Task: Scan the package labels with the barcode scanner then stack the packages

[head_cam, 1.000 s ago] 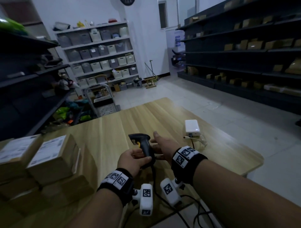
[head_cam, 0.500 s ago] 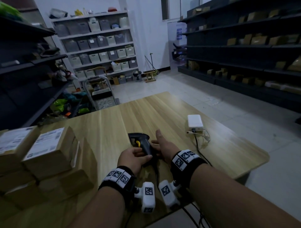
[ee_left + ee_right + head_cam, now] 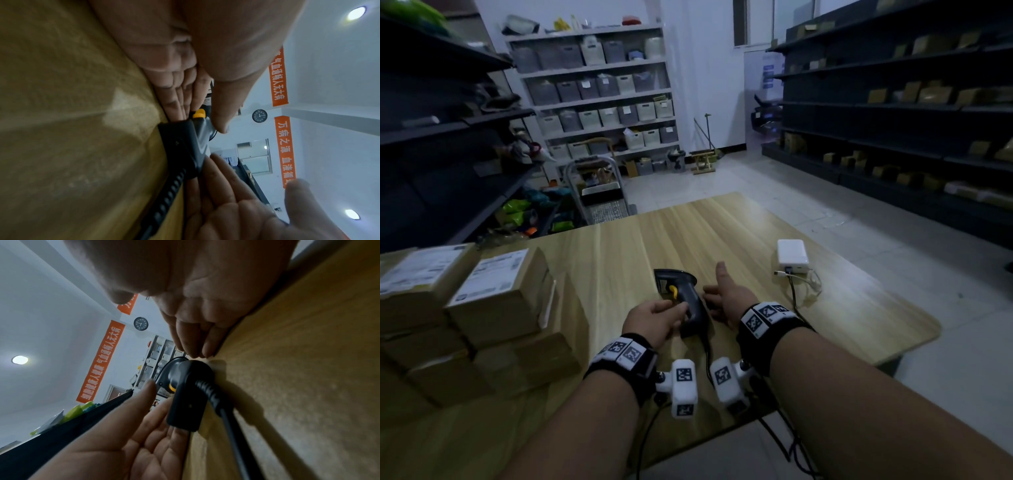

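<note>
The barcode scanner (image 3: 690,301) lies on its side on the table (image 3: 619,246), near the middle of the near edge, between both hands. The left hand (image 3: 654,320) holds its handle lightly, thumb on top and nearly straight fingers alongside. The right hand (image 3: 729,298) is released, its fingers flat against the scanner's other side and its thumb raised. The packages (image 3: 496,294) are stacked at the left edge.

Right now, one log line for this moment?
left hand: grips barcode scanner lying on table | right hand: open beside it, thumb up | packages: stacked left, untouched
</note>
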`<action>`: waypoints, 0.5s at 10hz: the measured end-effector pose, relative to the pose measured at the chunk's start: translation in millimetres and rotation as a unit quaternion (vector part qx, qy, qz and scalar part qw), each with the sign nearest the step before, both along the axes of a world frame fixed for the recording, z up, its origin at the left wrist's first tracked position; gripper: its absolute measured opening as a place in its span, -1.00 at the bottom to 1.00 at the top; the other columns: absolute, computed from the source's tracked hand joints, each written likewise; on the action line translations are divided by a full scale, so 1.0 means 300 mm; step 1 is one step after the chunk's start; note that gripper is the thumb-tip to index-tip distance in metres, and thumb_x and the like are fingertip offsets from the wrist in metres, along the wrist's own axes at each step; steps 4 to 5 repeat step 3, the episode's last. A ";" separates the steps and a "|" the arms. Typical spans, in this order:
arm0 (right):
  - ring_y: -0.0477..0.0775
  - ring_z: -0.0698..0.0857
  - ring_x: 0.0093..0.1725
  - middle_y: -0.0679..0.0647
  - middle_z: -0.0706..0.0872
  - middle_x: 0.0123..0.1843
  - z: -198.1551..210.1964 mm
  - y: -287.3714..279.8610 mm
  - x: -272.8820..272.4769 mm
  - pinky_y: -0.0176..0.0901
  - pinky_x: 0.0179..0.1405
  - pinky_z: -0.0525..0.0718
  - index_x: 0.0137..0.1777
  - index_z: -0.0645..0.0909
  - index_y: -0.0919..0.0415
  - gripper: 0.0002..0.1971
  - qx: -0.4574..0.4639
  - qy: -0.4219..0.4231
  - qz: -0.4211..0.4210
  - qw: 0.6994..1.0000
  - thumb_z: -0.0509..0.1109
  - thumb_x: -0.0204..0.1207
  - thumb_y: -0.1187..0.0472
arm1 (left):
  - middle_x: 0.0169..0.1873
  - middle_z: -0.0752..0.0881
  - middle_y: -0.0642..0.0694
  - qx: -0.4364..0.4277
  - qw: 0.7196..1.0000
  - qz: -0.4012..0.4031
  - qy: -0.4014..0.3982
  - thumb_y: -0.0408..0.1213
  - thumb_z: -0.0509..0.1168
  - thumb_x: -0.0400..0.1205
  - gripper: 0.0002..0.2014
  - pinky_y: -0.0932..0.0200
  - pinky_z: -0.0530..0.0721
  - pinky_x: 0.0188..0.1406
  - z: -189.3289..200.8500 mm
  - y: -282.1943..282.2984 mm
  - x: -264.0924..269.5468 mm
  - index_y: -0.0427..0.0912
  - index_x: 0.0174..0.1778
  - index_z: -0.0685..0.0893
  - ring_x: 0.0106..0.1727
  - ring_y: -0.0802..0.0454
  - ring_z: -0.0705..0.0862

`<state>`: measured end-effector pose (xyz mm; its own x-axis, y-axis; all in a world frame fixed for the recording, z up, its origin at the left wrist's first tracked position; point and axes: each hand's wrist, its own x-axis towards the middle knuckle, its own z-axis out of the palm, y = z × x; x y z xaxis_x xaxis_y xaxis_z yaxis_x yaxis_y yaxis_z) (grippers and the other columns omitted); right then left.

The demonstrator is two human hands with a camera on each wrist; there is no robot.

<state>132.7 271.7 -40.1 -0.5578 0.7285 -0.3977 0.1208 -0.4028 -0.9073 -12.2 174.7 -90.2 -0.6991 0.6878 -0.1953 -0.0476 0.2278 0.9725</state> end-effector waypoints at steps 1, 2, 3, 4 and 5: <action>0.30 0.56 0.71 0.30 0.62 0.70 0.006 0.012 0.005 0.06 0.67 0.48 0.70 0.52 0.40 -0.08 -0.039 0.025 -0.025 0.999 0.01 0.79 -0.45 | -0.10 0.96 -0.28 0.022 0.999 0.014 -0.035 -0.11 0.73 0.57 -0.52 -0.12 0.89 0.27 -0.001 0.001 0.001 -0.36 0.26 0.84 -0.13 -0.12 0.88; 0.31 0.64 0.62 0.32 0.69 0.63 0.007 0.005 0.026 0.11 0.72 0.51 0.68 0.54 0.42 -0.09 -0.052 0.029 -0.035 0.998 0.07 0.78 -0.44 | 0.03 0.93 -0.41 0.023 0.999 0.020 -0.040 -0.22 0.62 0.71 -0.77 -0.18 0.87 0.33 0.041 -0.047 0.047 -0.34 0.02 0.82 0.00 -0.26 0.90; 0.23 0.80 0.19 0.23 0.85 0.30 0.008 0.004 0.038 0.18 0.49 0.73 0.27 0.77 0.32 -0.23 0.008 -0.011 -0.068 0.998 0.23 0.71 -0.46 | 0.06 0.88 -0.41 0.043 0.996 0.009 -0.083 -0.26 0.57 0.75 -0.80 -0.14 0.88 0.20 0.094 -0.108 0.070 -0.34 0.04 0.76 0.03 -0.26 0.86; 0.23 0.80 0.19 0.23 0.85 0.30 0.008 0.004 0.038 0.18 0.49 0.73 0.27 0.77 0.32 -0.23 0.008 -0.011 -0.068 0.998 0.23 0.71 -0.46 | 0.06 0.88 -0.41 0.043 0.996 0.009 -0.083 -0.26 0.57 0.75 -0.80 -0.14 0.88 0.20 0.094 -0.108 0.070 -0.34 0.04 0.76 0.03 -0.26 0.86; 0.23 0.80 0.19 0.23 0.85 0.30 0.008 0.004 0.038 0.18 0.49 0.73 0.27 0.77 0.32 -0.23 0.008 -0.011 -0.068 0.998 0.23 0.71 -0.46 | 0.06 0.88 -0.41 0.043 0.996 0.009 -0.083 -0.26 0.57 0.75 -0.80 -0.14 0.88 0.20 0.094 -0.108 0.070 -0.34 0.04 0.76 0.03 -0.26 0.86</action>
